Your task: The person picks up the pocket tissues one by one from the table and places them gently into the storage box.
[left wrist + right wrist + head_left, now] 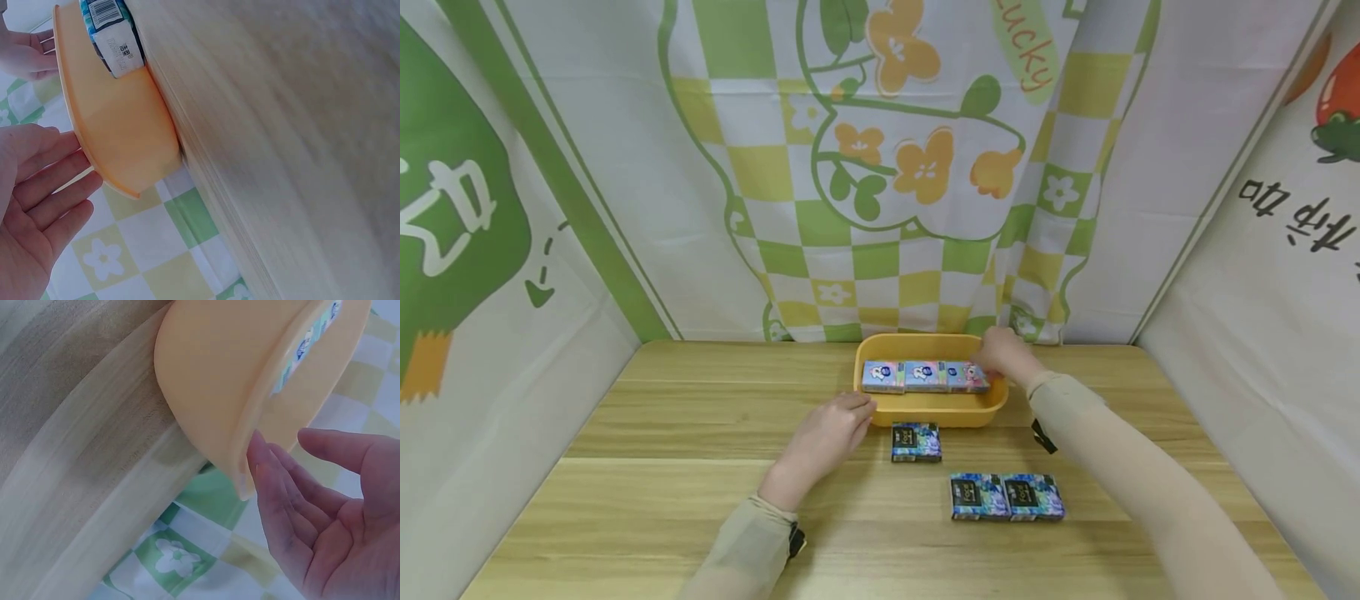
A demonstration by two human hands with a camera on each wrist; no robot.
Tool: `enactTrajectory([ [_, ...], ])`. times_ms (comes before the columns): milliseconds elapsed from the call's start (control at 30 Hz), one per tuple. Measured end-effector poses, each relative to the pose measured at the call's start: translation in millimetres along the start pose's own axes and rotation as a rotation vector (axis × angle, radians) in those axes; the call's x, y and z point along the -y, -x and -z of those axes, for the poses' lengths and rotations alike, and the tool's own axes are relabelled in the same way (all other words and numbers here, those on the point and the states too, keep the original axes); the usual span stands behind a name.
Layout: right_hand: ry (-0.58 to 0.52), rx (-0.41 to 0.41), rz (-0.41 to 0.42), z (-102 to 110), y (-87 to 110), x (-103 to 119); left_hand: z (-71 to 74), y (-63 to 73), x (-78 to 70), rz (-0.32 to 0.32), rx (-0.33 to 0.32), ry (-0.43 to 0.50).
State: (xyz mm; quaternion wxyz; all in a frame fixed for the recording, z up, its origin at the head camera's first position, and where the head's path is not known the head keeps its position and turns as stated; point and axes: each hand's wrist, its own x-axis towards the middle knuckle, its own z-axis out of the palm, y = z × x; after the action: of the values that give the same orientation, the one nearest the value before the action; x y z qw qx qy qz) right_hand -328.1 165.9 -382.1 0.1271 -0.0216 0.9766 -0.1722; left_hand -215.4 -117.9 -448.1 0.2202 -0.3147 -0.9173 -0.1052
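Your left hand (pixel 829 429) and right hand (pixel 1006 354) are at opposite ends of the yellow basket (pixel 936 417) on the table (pixel 722 392) — fingers loose, gripping nothing. Steady it lightly, so the three pale packets (pixel 924 376) inside keep their row. The rightmost is partly covered; how firmly you touch, I cannot tell.

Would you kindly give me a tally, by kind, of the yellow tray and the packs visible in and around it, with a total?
Yellow tray: 1
Pastel packs inside the tray: 3
Dark packs outside the tray: 3
Total: 7
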Motion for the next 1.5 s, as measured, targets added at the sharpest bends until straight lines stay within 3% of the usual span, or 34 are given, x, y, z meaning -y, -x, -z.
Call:
enactTrajectory([
  [467, -0.004, -0.018, 0.126, 6.5, 27.4, -4.9, -0.8, -0.3, -1.9, 0.010, 0.005, 0.027],
  [967, -0.047, -0.095, 0.205, 4.1, 61.0, -19.0, -1.1, -0.3, -0.6, -0.004, 0.000, 0.029],
  [1267, -0.034, -0.157, 0.247, -2.0, 77.4, -25.9, -1.5, 0.2, -1.0, -0.001, -0.005, 0.026],
  [1500, -0.053, -0.149, 0.239, -5.1, 92.0, -31.5, -0.4, 0.0, -1.0, -0.007, -0.019, 0.029],
])
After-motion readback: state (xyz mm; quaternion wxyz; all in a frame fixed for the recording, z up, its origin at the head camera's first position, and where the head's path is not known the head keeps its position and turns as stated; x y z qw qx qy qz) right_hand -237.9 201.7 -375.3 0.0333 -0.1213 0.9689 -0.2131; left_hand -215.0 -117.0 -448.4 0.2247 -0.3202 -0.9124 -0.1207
